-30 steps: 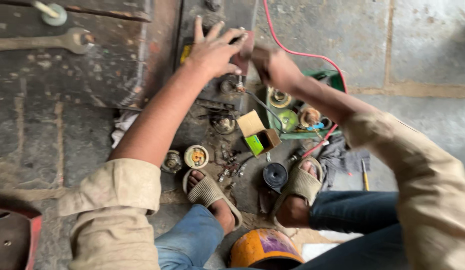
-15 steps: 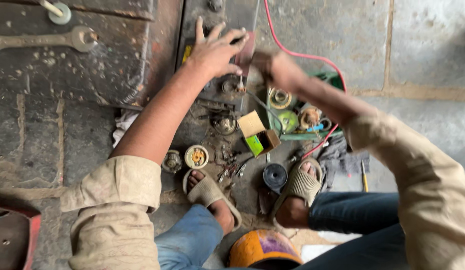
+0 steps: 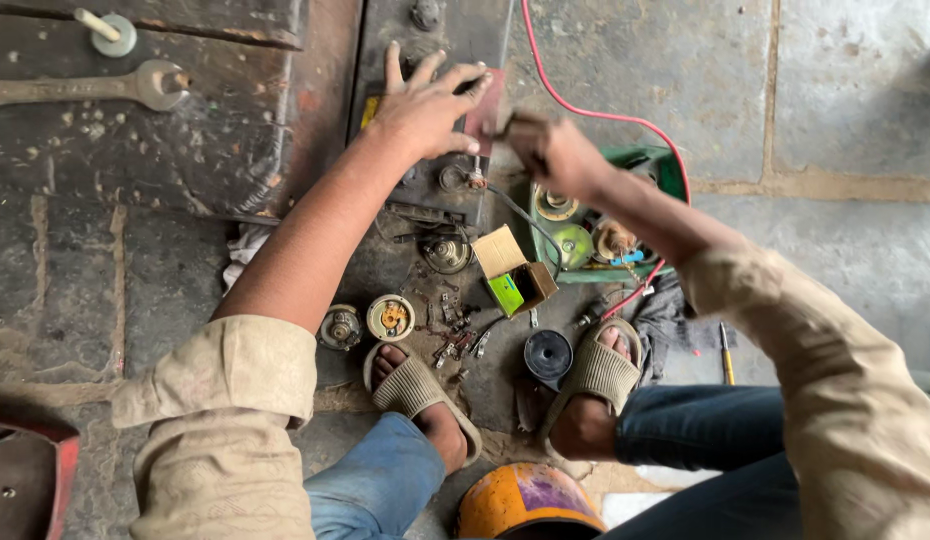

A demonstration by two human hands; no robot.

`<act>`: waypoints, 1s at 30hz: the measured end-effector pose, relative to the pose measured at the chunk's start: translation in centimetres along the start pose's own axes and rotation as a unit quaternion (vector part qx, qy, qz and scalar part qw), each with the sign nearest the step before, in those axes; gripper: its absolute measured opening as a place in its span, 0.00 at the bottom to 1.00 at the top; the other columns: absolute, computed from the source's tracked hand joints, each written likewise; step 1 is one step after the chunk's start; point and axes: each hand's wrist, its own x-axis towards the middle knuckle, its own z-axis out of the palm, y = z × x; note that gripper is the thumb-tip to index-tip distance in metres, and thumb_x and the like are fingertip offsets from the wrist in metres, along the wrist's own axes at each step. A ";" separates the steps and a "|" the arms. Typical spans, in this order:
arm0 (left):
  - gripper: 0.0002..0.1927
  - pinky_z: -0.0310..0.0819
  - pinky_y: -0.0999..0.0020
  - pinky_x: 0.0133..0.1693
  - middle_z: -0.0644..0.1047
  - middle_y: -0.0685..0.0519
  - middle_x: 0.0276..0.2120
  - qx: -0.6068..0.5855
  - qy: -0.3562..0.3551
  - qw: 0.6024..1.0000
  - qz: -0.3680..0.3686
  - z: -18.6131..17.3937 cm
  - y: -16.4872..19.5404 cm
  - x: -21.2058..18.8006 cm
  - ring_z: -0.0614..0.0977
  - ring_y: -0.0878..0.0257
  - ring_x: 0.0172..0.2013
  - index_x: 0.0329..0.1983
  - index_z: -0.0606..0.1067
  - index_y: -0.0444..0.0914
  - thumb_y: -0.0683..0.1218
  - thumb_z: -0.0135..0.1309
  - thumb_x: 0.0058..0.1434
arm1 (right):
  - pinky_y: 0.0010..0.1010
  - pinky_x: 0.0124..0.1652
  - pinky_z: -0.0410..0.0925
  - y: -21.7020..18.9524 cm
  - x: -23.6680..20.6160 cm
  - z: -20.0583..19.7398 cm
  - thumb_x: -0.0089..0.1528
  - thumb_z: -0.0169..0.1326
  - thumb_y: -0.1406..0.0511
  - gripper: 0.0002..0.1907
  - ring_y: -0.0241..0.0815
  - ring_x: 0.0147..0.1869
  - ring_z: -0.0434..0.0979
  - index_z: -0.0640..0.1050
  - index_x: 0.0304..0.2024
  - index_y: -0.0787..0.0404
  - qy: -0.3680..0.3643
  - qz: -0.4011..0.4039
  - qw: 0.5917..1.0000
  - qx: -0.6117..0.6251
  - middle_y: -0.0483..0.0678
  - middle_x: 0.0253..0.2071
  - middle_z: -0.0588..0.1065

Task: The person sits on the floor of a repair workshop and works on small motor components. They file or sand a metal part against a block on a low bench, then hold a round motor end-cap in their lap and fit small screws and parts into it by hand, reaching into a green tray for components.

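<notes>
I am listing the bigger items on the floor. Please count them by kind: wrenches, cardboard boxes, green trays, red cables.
Wrench: 1
Cardboard box: 1
Green tray: 1
Red cable: 1
Total: 4

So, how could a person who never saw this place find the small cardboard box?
Start at the green tray on the floor, under the right hand. Just left of it lies the small cardboard box, open, with a bright green item inside. It is the only square paper thing among round metal parts.
</notes>
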 end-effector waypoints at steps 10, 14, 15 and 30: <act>0.50 0.19 0.22 0.64 0.52 0.64 0.76 0.001 -0.012 1.000 -0.006 -0.4 0.1 -0.2 0.50 0.47 0.74 0.75 0.58 0.58 0.71 0.61 0.49 | 0.36 0.36 0.74 2.1 0.2 1.2 0.47 0.50 0.82 0.27 0.48 0.38 0.79 0.82 0.48 0.62 0.010 -0.007 0.999 -0.036 0.53 0.41 0.77; 0.50 0.22 0.22 0.64 0.54 0.64 0.75 -0.002 0.023 1.000 0.013 -0.1 0.1 -0.3 0.52 0.47 0.73 0.75 0.59 0.57 0.70 0.62 0.50 | 0.38 0.28 0.72 1.9 1.3 0.8 0.55 0.48 0.83 0.29 0.46 0.33 0.79 0.82 0.54 0.57 -0.006 0.131 0.990 -0.055 0.51 0.46 0.78; 0.50 0.23 0.22 0.65 0.55 0.65 0.75 0.008 0.031 0.999 0.005 -0.1 0.0 -0.3 0.53 0.48 0.74 0.75 0.60 0.57 0.70 0.62 0.50 | 0.37 0.33 0.74 1.7 1.3 0.7 0.52 0.48 0.82 0.31 0.48 0.37 0.80 0.81 0.56 0.58 0.011 0.047 0.997 -0.053 0.52 0.50 0.78; 0.52 0.22 0.22 0.64 0.52 0.64 0.75 0.032 0.019 0.999 0.008 -0.5 0.3 -0.3 0.52 0.47 0.73 0.76 0.56 0.57 0.72 0.61 0.49 | 0.37 0.41 0.77 1.8 0.6 0.8 0.56 0.53 0.79 0.29 0.51 0.43 0.83 0.80 0.58 0.54 0.052 -0.015 0.996 -0.075 0.51 0.53 0.79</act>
